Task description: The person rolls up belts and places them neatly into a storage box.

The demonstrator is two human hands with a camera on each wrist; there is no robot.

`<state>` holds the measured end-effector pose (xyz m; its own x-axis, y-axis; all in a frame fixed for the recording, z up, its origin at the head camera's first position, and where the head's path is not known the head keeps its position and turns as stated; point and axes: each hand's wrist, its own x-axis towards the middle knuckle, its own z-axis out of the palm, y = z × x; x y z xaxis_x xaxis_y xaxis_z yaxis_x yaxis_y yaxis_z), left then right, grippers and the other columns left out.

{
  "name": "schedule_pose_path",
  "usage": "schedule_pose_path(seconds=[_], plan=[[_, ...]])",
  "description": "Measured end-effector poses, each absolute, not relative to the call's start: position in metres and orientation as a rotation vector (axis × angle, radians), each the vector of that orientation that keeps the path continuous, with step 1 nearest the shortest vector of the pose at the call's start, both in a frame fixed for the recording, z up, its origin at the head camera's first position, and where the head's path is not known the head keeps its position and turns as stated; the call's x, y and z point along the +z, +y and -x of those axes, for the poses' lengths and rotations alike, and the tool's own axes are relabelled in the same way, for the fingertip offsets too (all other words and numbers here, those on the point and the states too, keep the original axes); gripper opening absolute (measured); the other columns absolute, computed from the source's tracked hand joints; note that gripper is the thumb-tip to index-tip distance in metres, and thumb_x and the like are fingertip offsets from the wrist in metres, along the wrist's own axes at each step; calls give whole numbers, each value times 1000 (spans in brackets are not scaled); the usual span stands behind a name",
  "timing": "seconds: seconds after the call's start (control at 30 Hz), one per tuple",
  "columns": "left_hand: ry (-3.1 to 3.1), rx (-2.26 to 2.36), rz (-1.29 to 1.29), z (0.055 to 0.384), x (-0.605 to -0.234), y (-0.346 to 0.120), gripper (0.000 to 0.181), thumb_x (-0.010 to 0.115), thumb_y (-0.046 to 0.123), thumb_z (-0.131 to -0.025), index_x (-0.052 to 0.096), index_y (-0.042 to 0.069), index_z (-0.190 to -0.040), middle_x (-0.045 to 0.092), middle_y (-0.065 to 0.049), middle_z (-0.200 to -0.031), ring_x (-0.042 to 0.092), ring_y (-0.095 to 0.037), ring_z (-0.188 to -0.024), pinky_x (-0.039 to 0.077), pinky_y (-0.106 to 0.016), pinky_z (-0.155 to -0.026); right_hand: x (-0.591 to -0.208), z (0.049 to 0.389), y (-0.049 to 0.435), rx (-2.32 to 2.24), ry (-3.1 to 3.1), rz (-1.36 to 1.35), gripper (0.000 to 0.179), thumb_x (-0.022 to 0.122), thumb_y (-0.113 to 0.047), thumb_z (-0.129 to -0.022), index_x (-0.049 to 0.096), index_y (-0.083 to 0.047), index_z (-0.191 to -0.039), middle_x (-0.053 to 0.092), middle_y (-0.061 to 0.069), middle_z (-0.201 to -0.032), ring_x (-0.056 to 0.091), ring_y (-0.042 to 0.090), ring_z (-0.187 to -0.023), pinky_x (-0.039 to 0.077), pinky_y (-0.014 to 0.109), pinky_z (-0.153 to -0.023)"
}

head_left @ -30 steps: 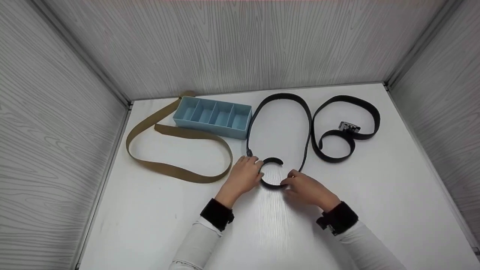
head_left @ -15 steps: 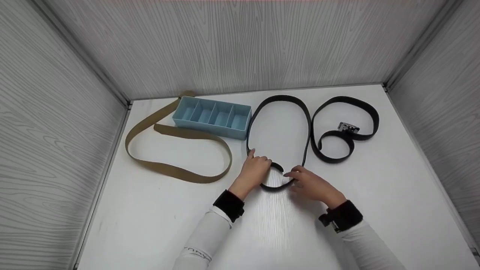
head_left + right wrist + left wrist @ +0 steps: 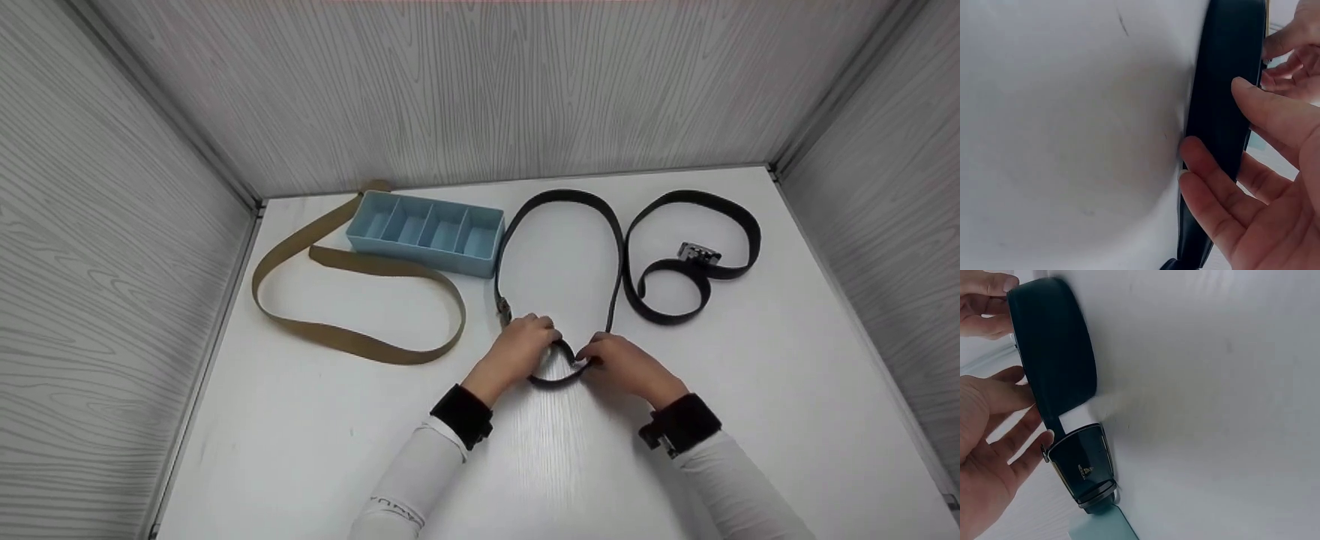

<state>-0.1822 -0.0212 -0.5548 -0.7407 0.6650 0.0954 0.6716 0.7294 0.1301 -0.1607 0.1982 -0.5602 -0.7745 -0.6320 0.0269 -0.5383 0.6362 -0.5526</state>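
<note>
A black belt (image 3: 574,196) stands on its edge in a long loop, its near end curled into a small ring. My left hand (image 3: 517,349) holds the belt at the left of that ring, just below the buckle (image 3: 503,311). My right hand (image 3: 630,367) pinches the ring's right side, where the tip meets the strap. In the right wrist view its thumb lies at the upper edge of the belt (image 3: 1224,73) and two fingers (image 3: 1207,197) lie against the outer face. The left wrist view shows a gold mark on the black piece by the buckle (image 3: 1086,467).
A light blue box (image 3: 427,257) with several compartments touches the belt loop's left side. A tan strap (image 3: 352,345) curves around its left and front. To the right, a second black belt (image 3: 739,214) with a silver buckle (image 3: 699,253) stands coiled. Panel walls (image 3: 480,90) enclose the white table (image 3: 540,480).
My left hand has moved right and slightly nearer, uncovering the buckle. The ring at the belt's end has grown smaller, its tip swinging down to the right hand's fingers. The right hand has shifted slightly right.
</note>
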Motion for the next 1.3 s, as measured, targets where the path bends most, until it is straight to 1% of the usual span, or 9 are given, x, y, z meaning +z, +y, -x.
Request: schedule_pose_path(seconds=[0.13,0.27,0.47,0.6,0.73,0.9,1.07,1.2,1.3], plan=[[-2892,-247,990,176,-551,-16,22,65,4,-87,73,14,-105,60,-4,-96,60,-21,-86,48,-33,-73,-561,158,196,-793,2693,985,25,70,2,-86,73,-4,-110,63,8,-91,59,21,-82,50,38,-75],[-2970,-318,887,171,-551,-8,14,64,5,-87,68,9,-100,64,-6,-87,65,-23,-76,51,-34,-63,-559,156,195,-785,2681,936,30,64,6,-88,70,-3,-116,63,9,-96,60,21,-86,49,39,-79],[-3097,-298,809,170,-555,6,22,58,9,-93,61,8,-115,67,-10,-91,67,-24,-77,53,-35,-61,-557,156,201,-836,2682,885,29,63,10,-85,67,3,-113,60,13,-105,61,25,-94,49,41,-84],[-3107,-279,768,171,-558,12,13,57,19,-97,64,9,-101,63,-10,-90,65,-25,-74,52,-37,-62,-557,161,207,-824,2764,858,27,68,9,-82,67,5,-108,57,14,-107,61,29,-96,49,43,-85],[-3062,-261,814,173,-558,14,21,60,29,-97,66,10,-93,64,-8,-83,65,-24,-71,51,-37,-61,-558,167,213,-795,2832,874,23,71,8,-80,68,6,-104,56,16,-107,60,32,-96,49,44,-86],[-2986,-247,976,172,-559,12,6,64,17,-93,66,12,-93,66,-4,-83,65,-21,-74,51,-33,-62,-561,170,215,-825,2828,903,19,69,8,-82,70,5,-100,58,14,-105,61,30,-95,49,42,-86],[-2982,-440,980,170,-561,5,17,62,6,-92,57,7,-108,65,-6,-81,66,-24,-73,52,-35,-62,-562,170,214,-850,2829,878,14,71,5,-82,72,1,-95,59,10,-100,62,26,-91,50,40,-83],[-2973,-422,947,169,-559,0,7,67,5,-84,63,11,-87,65,-3,-78,65,-21,-68,52,-35,-58,-563,171,215,-859,2834,846,7,73,0,-84,73,-3,-90,59,6,-96,62,22,-87,50,38,-80],[-2959,-356,1022,166,-558,-5,13,67,5,-83,65,15,-74,65,1,-77,65,-19,-68,52,-34,-58,-563,174,218,-864,2816,822,4,76,-5,-83,74,-8,-86,58,2,-92,59,18,-84,49,36,-77]])
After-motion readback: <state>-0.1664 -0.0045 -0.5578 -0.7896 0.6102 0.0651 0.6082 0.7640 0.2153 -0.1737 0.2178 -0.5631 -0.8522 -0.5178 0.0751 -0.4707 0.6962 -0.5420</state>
